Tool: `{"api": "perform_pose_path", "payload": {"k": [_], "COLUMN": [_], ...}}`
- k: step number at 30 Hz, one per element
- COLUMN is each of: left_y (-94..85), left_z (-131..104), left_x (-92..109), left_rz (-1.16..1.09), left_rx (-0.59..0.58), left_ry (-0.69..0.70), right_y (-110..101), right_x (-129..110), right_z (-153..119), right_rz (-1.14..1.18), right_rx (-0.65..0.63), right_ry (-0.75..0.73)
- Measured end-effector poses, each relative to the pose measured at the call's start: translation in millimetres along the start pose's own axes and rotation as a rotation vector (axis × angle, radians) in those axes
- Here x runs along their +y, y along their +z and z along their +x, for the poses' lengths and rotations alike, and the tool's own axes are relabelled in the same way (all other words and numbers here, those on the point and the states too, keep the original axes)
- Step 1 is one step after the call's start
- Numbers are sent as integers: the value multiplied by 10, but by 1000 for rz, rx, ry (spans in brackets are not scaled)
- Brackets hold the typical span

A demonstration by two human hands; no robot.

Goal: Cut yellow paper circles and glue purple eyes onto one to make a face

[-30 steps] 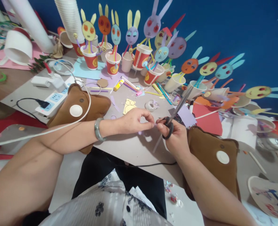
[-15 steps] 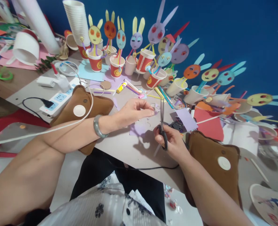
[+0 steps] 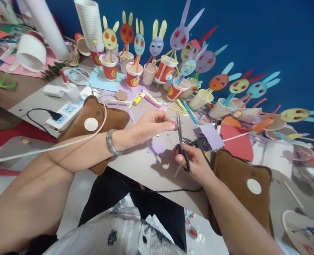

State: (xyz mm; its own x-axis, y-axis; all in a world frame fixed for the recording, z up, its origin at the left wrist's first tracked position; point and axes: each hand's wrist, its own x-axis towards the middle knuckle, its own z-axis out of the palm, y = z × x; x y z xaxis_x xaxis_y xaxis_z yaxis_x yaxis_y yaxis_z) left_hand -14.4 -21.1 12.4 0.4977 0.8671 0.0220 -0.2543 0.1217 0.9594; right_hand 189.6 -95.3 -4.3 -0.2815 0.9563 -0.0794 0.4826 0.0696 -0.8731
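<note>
The right hand (image 3: pixel 195 159) was closed round the handle end of the scissors (image 3: pixel 180 136), likely the surest hold on something stiff; their long axis ran away from that grip, tips toward the cups (image 3: pixel 176 90). Just left of them, the left hand (image 3: pixel 154 124) pinched a paper scrap (image 3: pixel 176 126), probably light and easily creased.

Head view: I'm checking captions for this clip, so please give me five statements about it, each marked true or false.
1. The left hand pinches a small purple piece. True.
2. The scissors are in the left hand. False: the right hand holds the scissors.
3. A bangle circles the right wrist. False: the bangle is on the left wrist.
4. The wall behind the rabbit-faced figures is blue. True.
5. The power strip has no plug in it. False: a black plug is in the power strip.
</note>
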Motion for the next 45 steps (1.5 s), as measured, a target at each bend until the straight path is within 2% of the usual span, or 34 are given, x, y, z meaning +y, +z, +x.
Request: {"api": "perform_pose_path", "payload": {"k": [22, 24, 27, 30, 32, 34, 37, 41, 43, 45], "left_y": [-6, -5, -23, -83, -147, -223, -335, -432, -471, -522], "left_z": [5, 7, 41, 116, 169, 206, 212, 160, 146, 151], "left_x": [-13, 20, 67, 86, 88, 94, 126, 224, 281, 335], "left_rz": [16, 48, 108, 236, 369, 520, 756, 1084, 1191, 1260], "left_rx": [11, 29, 56, 62, 15, -81, -287, -551, -614, -625], "left_ry": [36, 37, 25, -12, -36, -59, -99, -203, -275, -301], "right_y": [5, 13, 18, 15, 16, 25, 43, 52, 52, 54], "right_x": [18, 68, 154, 209, 218, 214, 205, 207, 209, 207], "right_z": [13, 5, 1, 19, 37, 49, 45, 25, 25, 37], "right_rz": [14, 38, 150, 270, 291, 274, 227, 223, 224, 217], "right_rx": [20, 102, 391, 642, 704, 716, 691, 660, 659, 673], "right_ry": [13, -20, -118, -291, -370, -359, -311, -350, -366, -385]}}
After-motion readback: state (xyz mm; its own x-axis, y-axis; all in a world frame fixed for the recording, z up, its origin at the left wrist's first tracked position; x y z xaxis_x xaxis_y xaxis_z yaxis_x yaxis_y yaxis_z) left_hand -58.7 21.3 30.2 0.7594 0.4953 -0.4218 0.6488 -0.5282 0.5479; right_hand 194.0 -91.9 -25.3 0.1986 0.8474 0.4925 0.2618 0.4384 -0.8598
